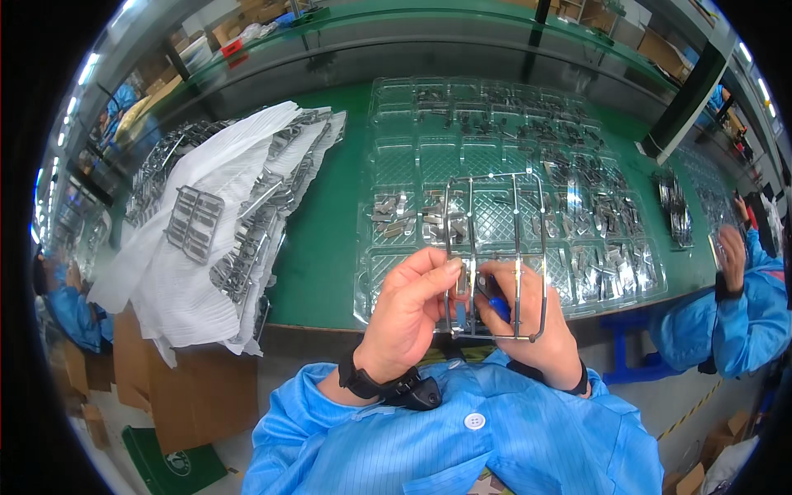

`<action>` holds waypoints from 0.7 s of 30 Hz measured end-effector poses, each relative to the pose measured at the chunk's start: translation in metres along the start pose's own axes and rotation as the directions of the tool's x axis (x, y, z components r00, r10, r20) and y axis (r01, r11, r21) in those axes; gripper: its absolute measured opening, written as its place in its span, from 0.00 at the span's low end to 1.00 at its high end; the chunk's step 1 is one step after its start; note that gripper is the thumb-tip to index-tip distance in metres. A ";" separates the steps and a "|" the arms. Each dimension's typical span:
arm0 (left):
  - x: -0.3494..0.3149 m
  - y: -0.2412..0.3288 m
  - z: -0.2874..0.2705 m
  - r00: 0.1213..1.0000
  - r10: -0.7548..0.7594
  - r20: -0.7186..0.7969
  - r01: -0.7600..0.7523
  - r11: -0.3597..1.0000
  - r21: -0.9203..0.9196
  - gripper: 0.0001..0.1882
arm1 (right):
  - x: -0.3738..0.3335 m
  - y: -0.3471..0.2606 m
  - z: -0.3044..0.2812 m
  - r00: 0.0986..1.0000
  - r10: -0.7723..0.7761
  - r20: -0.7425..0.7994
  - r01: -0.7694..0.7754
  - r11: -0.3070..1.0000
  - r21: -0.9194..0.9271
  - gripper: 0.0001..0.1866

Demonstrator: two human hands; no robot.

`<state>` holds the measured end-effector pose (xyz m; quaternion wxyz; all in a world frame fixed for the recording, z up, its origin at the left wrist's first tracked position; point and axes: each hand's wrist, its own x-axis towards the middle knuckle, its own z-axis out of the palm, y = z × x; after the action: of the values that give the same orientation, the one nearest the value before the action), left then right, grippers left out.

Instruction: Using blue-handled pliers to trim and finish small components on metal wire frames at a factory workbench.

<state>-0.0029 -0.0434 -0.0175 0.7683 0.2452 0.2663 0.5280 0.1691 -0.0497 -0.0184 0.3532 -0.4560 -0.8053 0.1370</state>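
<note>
Up in front of my chest is a shiny dark plastic sprue frame, most of its bars bare. My left hand pinches its lower left part between thumb and fingers, beside a small metallic-looking piece in the frame. Behind the bars, my right hand is closed around blue-handled nippers. The nippers' tips sit close to my left fingertips; whether they touch the frame I cannot tell. Under and beyond the frame lies a clear plastic compartment tray, with many small shiny pieces spread through its compartments.
At left, a tall pile of sprues layered with white foam sheets has one full sprue on top. More sprues lie right of the tray, near a post. A co-worker sits at right. A cardboard box stands below left.
</note>
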 end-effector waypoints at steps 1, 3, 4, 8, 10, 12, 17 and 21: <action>0.000 0.000 0.001 1.000 0.001 -0.001 -0.001 1.000 -0.002 0.03 | 0.000 0.001 0.000 1.000 -0.001 0.003 0.001 1.000 0.000 0.19; -0.001 0.000 0.002 1.000 -0.009 -0.016 0.009 1.000 0.003 0.03 | -0.001 0.003 0.001 1.000 0.006 -0.004 -0.006 1.000 0.025 0.20; -0.001 0.000 0.003 1.000 -0.010 -0.015 0.010 1.000 0.001 0.03 | -0.002 0.002 0.001 1.000 0.006 -0.003 -0.006 1.000 0.024 0.20; -0.002 0.000 0.003 1.000 0.004 -0.023 -0.004 0.999 0.038 0.04 | -0.002 0.002 0.000 0.999 -0.031 -0.014 0.031 0.999 -0.020 0.21; -0.002 -0.001 0.003 1.000 0.010 -0.027 -0.008 0.999 0.050 0.04 | -0.002 0.003 -0.001 0.999 -0.050 -0.022 0.049 0.998 -0.040 0.21; -0.002 -0.002 0.003 0.999 0.028 -0.041 -0.025 0.998 0.054 0.04 | -0.003 0.002 -0.002 1.000 -0.009 0.017 0.010 0.999 -0.053 0.21; -0.003 -0.001 0.004 0.999 0.022 -0.037 -0.019 0.997 0.080 0.05 | -0.003 0.000 -0.006 0.989 0.095 0.113 -0.093 0.995 -0.021 0.15; 0.002 -0.001 -0.002 0.986 0.105 -0.129 -0.068 0.962 0.264 0.05 | -0.005 0.006 -0.010 0.968 0.155 0.196 -0.126 0.980 -0.153 0.12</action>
<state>-0.0026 -0.0422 -0.0200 0.6850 0.3166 0.3758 0.5379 0.1816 -0.0518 -0.0163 0.2241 -0.5191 -0.8108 0.1517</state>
